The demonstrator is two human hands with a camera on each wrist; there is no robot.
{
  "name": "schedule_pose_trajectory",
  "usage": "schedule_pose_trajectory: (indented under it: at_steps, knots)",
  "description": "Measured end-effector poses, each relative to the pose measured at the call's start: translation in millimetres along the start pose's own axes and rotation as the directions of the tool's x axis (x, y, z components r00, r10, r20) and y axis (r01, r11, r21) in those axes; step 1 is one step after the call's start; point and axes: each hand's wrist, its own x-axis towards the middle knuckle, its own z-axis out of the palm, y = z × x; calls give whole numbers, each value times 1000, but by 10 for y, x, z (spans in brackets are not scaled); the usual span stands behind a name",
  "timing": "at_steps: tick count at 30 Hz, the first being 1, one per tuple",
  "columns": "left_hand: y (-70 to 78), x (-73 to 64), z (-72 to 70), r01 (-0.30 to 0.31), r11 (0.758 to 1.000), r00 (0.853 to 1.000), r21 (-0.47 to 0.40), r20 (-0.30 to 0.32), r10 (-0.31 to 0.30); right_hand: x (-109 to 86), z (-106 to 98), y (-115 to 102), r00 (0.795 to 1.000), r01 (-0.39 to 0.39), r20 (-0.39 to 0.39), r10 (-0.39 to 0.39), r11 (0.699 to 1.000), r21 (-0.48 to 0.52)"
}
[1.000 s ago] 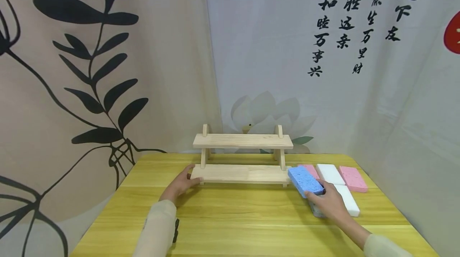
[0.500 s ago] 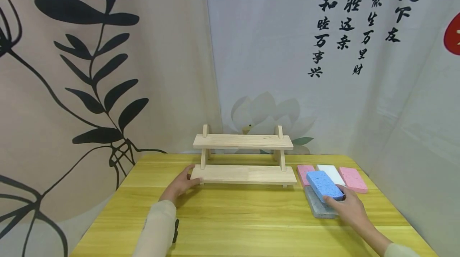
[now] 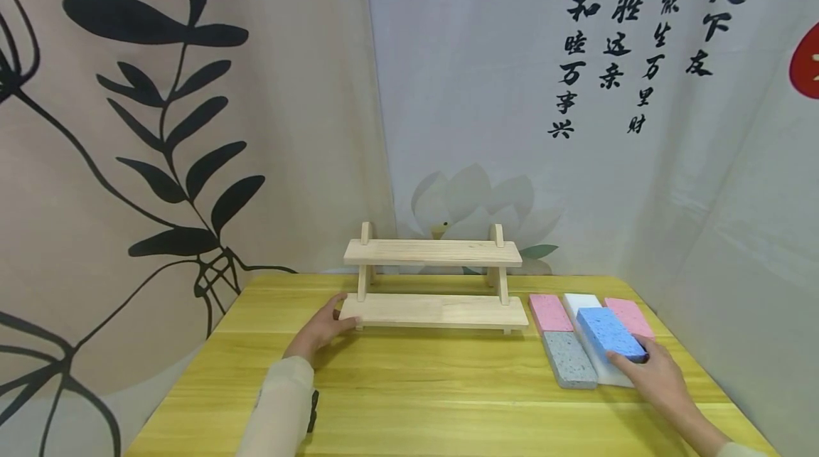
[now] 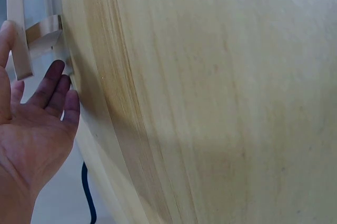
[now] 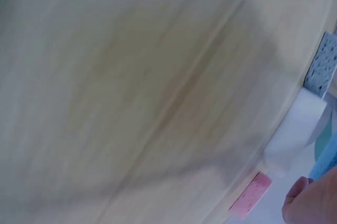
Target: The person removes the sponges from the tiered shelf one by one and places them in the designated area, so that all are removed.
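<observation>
In the head view a two-tier wooden shelf (image 3: 432,310) stands on the table. My left hand (image 3: 320,330) holds the left end of its lower board, thumb at the front; in the left wrist view the left hand (image 4: 39,129) has its thumb and fingers on either side of the pale wood. My right hand (image 3: 659,375) pinches the near end of a blue sponge (image 3: 608,332), tilted and held over the white sponges (image 3: 579,300). The blue sponge partly covers these and a pink sponge. Only a corner of the blue sponge (image 5: 326,158) shows in the right wrist view.
A pink sponge (image 3: 548,312) and a grey sponge (image 3: 569,360) lie left of the white ones, close to the shelf's right end. Another pink sponge (image 3: 630,316) lies at the far right. A printed curtain (image 3: 307,123) hangs behind the wooden table (image 3: 409,393).
My right hand has carried the blue sponge rightward, from beside the shelf's right end, past the grey sponge, to above the white ones. The left hand has stayed in place on the shelf.
</observation>
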Motion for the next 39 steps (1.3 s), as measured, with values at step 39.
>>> schedule_pose_trajectory:
  at_steps: [39]
  knots:
    - [-6, 19, 9, -14, 1000, 1000, 26, -6, 14, -51, -289, 678, 977, -213, 1, 214, 976, -35]
